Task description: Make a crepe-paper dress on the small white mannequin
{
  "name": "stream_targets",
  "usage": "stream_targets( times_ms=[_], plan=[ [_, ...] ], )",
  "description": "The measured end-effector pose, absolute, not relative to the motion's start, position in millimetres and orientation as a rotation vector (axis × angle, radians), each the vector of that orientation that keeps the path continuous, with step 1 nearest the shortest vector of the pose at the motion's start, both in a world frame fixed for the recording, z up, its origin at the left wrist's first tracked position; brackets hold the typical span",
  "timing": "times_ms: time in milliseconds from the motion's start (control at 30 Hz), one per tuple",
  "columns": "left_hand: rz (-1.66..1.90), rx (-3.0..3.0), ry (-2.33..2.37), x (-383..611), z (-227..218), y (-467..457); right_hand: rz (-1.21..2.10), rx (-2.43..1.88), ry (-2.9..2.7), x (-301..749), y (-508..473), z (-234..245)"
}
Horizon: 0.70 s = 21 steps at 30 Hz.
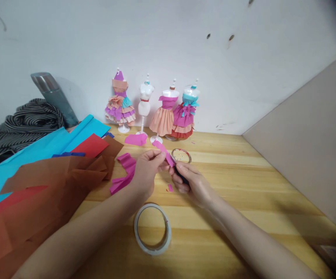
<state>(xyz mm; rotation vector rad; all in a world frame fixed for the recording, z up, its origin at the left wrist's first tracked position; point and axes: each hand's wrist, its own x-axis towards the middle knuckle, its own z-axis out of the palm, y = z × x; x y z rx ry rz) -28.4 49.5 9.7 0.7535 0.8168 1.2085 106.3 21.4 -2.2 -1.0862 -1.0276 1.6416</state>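
My left hand (147, 168) pinches a narrow strip of pink crepe paper (162, 149) above the middle of the table. Closed around the dark handles of a pair of scissors (181, 175) is my right hand (195, 184). The scissor blades meet the strip's lower right end; most of the blades are hidden by paper and fingers. A larger crumpled pink paper piece (127, 166) lies beside my left wrist, partly covered by it. Further back rests a smaller pink piece (135, 139). Tiny pink scraps (170, 188) lie below my hands.
A roll of tape (135, 228) lies in front, and a small ring (190, 155) behind my right hand. Several mini dress forms (146, 104) stand along the wall, most in paper dresses. Brown paper (54, 178), blue paper (34, 151), striped cloth (37, 116) and a bottle (56, 99) fill the left.
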Motion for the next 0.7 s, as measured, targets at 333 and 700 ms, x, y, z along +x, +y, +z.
stream_targets(
  times_ms=[333, 700],
  plan=[
    [1.192, 0.722, 0.833, -28.3, 10.5, 49.8, 1.702, -1.089, -0.959, 106.9, 21.9, -2.4],
    [1.190, 0.753, 0.828, -33.4, 8.0, 56.2, 1.700, -1.056, -0.966, 108.4, 23.0, -2.3]
  ],
)
